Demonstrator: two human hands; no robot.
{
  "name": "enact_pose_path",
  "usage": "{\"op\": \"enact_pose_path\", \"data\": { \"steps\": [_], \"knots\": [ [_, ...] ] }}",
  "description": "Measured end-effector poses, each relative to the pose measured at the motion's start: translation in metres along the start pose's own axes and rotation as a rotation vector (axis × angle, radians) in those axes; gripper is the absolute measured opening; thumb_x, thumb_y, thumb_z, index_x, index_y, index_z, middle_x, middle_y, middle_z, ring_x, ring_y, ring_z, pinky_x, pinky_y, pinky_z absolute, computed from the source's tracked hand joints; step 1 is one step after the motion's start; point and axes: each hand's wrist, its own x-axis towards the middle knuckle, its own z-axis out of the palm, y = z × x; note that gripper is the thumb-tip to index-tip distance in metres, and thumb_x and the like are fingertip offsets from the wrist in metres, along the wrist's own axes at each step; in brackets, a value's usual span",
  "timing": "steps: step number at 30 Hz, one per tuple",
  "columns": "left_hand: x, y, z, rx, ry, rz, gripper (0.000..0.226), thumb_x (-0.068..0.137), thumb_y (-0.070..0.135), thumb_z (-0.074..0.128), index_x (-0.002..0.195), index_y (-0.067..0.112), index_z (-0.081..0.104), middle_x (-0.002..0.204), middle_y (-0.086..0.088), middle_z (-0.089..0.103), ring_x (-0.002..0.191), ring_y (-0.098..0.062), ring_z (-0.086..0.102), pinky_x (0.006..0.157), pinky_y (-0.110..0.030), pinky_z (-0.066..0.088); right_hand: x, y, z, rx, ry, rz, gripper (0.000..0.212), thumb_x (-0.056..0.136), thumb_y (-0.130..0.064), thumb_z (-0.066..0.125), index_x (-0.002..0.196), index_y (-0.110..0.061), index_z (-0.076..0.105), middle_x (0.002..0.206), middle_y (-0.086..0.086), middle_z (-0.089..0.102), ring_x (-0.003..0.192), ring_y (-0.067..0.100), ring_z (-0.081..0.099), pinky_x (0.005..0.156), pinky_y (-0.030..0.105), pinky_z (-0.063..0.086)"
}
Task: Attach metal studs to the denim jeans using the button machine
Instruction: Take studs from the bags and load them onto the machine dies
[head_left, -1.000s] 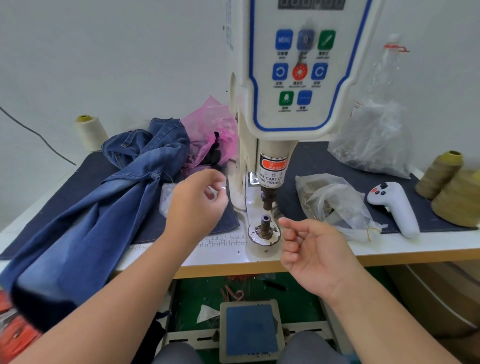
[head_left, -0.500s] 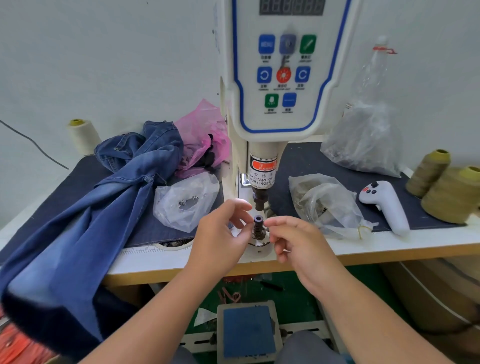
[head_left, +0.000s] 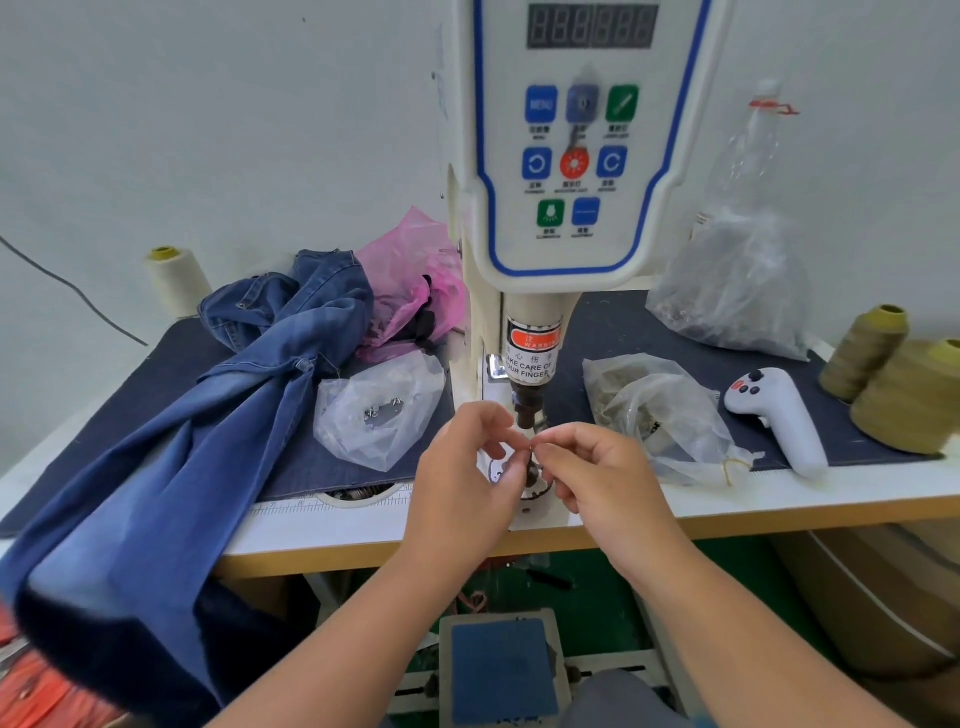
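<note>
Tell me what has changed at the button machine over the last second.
Both hands came in from apart to meet under the machine's head. The left hand swung right from over the clear bag; the right hand rose and turned over from palm-up. Their fingertips now touch just above the lower die, seemingly pinching something too small to identify. The jeans, the bags and the white controller stayed put.

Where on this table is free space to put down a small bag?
Free: the white front strip between jeans and left hand; the dark mat behind the machine, before the big clear bag. Crowded: around both hands and the right-side spools.
</note>
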Motion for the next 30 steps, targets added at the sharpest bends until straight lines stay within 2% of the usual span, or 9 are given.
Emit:
{"op": "enact_pose_path", "data": {
  "steps": [8,14,19,30],
  "knots": [
    [-0.003,0.001,0.002,-0.016,0.030,-0.023,0.056,0.084,0.014,0.075,0.092,0.057,0.041,0.097,0.026,0.063,0.094,-0.006,0.059,0.079,-0.007,0.042,0.007,0.000,-0.001,0.098,-0.031,0.078,0.018,0.093,-0.016,0.065,0.080,-0.023,0.076,0.061,-0.006,0.062,0.055,0.007,0.052,0.049,0.017,0.041],
    [-0.002,-0.001,0.003,-0.008,0.033,-0.068,0.057,0.085,0.018,0.075,0.097,0.062,0.040,0.097,0.025,0.062,0.096,-0.006,0.058,0.079,-0.009,0.042,0.011,0.000,0.002,0.021,-0.026,0.028,0.016,0.092,-0.017,0.065,0.081,-0.023,0.074,0.061,-0.011,0.063,0.054,-0.001,0.055,0.051,0.013,0.041],
    [-0.004,-0.001,0.011,-0.021,0.056,-0.118,0.038,0.089,0.020,0.071,0.096,0.048,0.047,0.085,0.018,0.062,0.091,-0.006,0.058,0.079,-0.013,0.045,0.014,0.001,0.006,-0.103,0.039,-0.097,0.014,0.092,-0.016,0.065,0.082,-0.023,0.072,0.069,-0.007,0.066,0.060,-0.002,0.058,0.054,0.012,0.044],
    [-0.003,0.003,0.007,-0.074,0.010,-0.186,0.035,0.089,0.014,0.070,0.095,0.045,0.053,0.088,0.017,0.065,0.091,-0.003,0.060,0.078,-0.015,0.048,0.017,0.007,0.009,-0.066,0.039,-0.073,0.016,0.092,-0.017,0.063,0.079,-0.023,0.072,0.062,-0.013,0.063,0.057,-0.003,0.056,0.054,0.013,0.043]
  ]
}}
